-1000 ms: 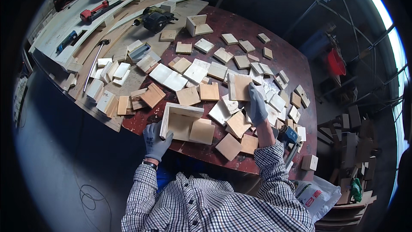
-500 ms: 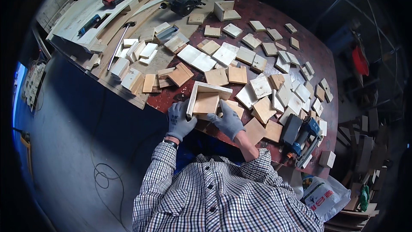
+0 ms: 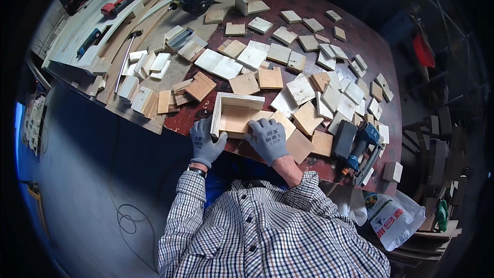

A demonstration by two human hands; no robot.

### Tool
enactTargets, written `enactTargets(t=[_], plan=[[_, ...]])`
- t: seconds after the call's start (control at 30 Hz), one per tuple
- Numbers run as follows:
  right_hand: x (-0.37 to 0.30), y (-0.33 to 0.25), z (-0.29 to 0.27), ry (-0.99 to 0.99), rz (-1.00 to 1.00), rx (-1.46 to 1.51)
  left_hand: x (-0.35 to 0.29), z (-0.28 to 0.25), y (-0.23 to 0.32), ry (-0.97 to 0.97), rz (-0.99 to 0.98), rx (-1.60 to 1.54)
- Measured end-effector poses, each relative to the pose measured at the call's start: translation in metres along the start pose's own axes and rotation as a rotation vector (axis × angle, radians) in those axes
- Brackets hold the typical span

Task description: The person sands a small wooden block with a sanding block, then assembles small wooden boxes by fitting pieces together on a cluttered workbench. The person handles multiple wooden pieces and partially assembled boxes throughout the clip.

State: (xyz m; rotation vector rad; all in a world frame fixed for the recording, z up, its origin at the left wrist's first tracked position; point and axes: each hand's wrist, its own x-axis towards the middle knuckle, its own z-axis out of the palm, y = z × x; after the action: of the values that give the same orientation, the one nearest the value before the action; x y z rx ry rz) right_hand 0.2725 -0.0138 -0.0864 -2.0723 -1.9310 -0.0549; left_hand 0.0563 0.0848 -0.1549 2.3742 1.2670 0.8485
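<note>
At the table's near edge I hold a wooden corner piece (image 3: 241, 101), made of upright plywood boards meeting at a corner around a flat orange-brown board (image 3: 236, 119). My left hand (image 3: 207, 141), in a grey glove, is closed round the left upright board, its thumb near the lower end. My right hand (image 3: 267, 140), gloved alike, has its fingers bent over the right part of the flat board. Its thumb side faces the corner, and the fingertips' undersides are hidden. Beside the right hand lie loose square boards (image 3: 299, 146).
A blue-and-black nail gun (image 3: 360, 146) rests at the right edge. Many small boards cover the red table (image 3: 360, 7). A hammer (image 3: 125, 56), a red tool (image 3: 117, 6) and a dark power tool (image 3: 197, 0) lie at the far left. A white bag (image 3: 396, 221) hangs below right.
My right hand has shifted from the corner piece's right end, thumb inside, to fingers bent over the flat board. The left hand keeps its hold. The whole view has shifted slightly.
</note>
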Motion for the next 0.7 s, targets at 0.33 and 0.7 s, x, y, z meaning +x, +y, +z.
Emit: enactTargets(t=[0.33,0.7], plan=[[-0.032,0.008,-0.021,0.209,0.085,0.103,0.003,0.0,0.009,-0.011,-0.088,0.067],[-0.122,0.074,-0.067,-0.12,0.339,-0.141,0.0,0.008,0.007,0.06,-0.056,0.036]])
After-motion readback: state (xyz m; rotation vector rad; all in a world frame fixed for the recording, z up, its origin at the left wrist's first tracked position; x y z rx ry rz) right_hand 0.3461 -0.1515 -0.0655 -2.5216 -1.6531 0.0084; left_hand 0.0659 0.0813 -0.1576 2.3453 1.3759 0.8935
